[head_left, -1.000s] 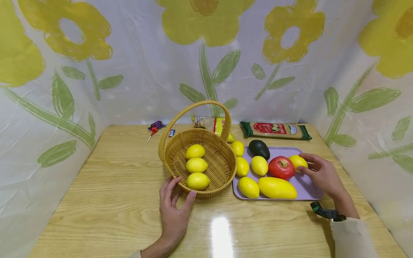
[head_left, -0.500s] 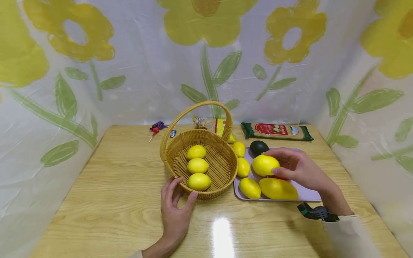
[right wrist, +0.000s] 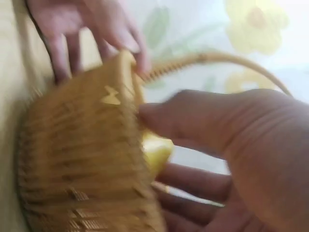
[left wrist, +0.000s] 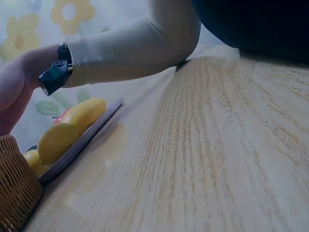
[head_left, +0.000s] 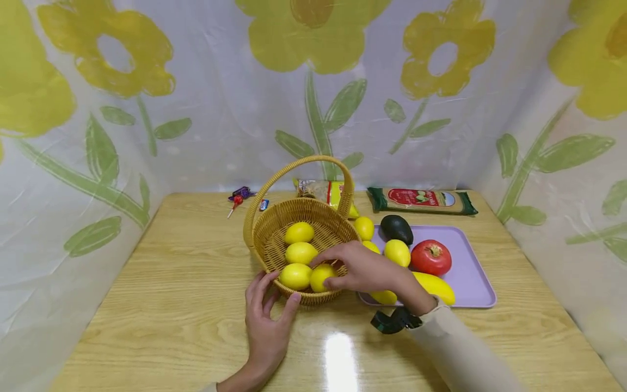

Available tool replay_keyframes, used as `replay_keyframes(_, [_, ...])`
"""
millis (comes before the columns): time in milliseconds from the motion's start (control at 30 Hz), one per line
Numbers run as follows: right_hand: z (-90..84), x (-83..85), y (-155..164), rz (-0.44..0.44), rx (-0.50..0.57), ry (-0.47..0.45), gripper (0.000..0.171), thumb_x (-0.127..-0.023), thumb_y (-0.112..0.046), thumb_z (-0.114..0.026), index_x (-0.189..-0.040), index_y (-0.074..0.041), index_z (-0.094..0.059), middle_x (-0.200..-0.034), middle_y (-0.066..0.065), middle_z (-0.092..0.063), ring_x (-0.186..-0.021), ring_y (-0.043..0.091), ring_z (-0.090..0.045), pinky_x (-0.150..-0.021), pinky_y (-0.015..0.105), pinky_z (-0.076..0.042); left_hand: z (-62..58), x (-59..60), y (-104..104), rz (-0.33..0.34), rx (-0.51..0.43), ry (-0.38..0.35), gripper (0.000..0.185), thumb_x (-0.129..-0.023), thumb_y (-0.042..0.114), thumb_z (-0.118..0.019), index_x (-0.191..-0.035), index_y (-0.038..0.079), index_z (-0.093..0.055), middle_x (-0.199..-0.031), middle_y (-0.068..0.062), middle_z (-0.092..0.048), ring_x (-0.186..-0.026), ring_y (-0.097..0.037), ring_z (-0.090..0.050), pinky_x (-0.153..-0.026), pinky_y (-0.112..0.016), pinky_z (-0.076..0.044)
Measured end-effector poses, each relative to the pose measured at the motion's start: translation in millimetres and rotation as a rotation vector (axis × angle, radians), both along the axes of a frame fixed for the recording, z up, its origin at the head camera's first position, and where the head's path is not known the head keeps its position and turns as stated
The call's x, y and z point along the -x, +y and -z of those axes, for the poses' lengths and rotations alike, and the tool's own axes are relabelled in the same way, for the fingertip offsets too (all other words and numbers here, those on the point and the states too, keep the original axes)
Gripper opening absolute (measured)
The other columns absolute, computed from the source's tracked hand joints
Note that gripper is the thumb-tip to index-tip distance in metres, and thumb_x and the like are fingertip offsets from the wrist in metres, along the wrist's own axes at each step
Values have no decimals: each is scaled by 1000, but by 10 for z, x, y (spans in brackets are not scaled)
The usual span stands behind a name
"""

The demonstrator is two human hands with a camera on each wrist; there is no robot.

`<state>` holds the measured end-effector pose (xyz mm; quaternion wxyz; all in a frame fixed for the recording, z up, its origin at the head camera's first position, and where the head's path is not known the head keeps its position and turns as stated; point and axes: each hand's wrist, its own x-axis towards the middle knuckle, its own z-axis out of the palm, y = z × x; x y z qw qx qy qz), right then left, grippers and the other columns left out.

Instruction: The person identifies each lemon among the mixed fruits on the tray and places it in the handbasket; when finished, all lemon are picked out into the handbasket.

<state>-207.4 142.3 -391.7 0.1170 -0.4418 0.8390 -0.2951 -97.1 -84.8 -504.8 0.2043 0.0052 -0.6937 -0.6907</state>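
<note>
My right hand (head_left: pixel 367 267) reaches over the near right rim of the wicker basket (head_left: pixel 327 233), thumb and fingers about a lemon (head_left: pixel 321 278) low inside it. In the right wrist view part of that lemon (right wrist: pixel 157 151) shows beyond the rim, between thumb and fingers. Three other lemons lie in a row beside it, the nearest lemon (head_left: pixel 295 276) touching it. At the basket's near left side, my left hand (head_left: pixel 266 326) holds the rim, a fingertip over the edge and the thumb against the front.
Right of the basket, a purple tray (head_left: pixel 472 280) bears a red pomegranate (head_left: pixel 431 257), an avocado (head_left: pixel 397 229), a mango (head_left: pixel 438 287) and several lemons. Behind lie a noodle pack (head_left: pixel 422 199), a yellow snack bag (head_left: pixel 320 190), a red lollipop (head_left: pixel 238 200) and small wrapped sweets. The basket's handle (head_left: pixel 303 159) arches upward.
My right hand has taken the lemon from the tray's right side, carried it left over the tray and lowered it into the basket. The nearest basket lemon has shifted slightly left. My left hand stays put.
</note>
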Motion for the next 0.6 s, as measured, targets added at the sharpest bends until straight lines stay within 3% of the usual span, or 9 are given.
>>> replay_keyframes(167, [88,-47,-28,11,166,-95,39,-101,-17,-82,-139,-14,-74,-137,0,-76,-122,25,-74,-106,46,-64,17,-1,0,-4,2,17,57,-97,3,-82,-149,6,-60,-168,-22,-31,-151,-30,-43,-120,-18,-48])
replay_keyframes(267, [164,-66,167,70,314,-176,36,-100,-14,-83,-135,-17,-76,-136,0,-76,-123,32,-73,-108,48,-63,16,5,2,-2,1,20,57,-97,3,-83,-150,7,-60,-168,-23,-31,-152,-31,-41,-121,-18,-47])
replay_keyframes(367, [252,-102,472,155,442,-259,32,-101,-7,-80,-133,-13,-76,-135,7,-76,-122,38,-73,-106,43,-64,11,5,2,-5,-3,17,58,-96,3,-84,-149,6,-60,-168,-23,-31,-152,-30,-42,-121,-18,-47])
replay_keyframes(467, [335,-146,832,260,486,-270,31,-102,-4,-77,-133,-3,-74,-135,17,-74,-122,39,-72,-105,33,-64,9,0,3,-7,1,17,59,-95,3,-84,-149,5,-60,-168,-24,-31,-153,-32,-42,-121,-18,-47])
replay_keyframes(600, [424,-182,1267,384,440,-153,34,-100,-2,-78,-133,4,-72,-132,25,-72,-116,35,-74,-101,23,-64,13,1,5,-6,7,18,59,-96,3,-84,-149,4,-59,-168,-24,-31,-154,-32,-40,-121,-18,-47])
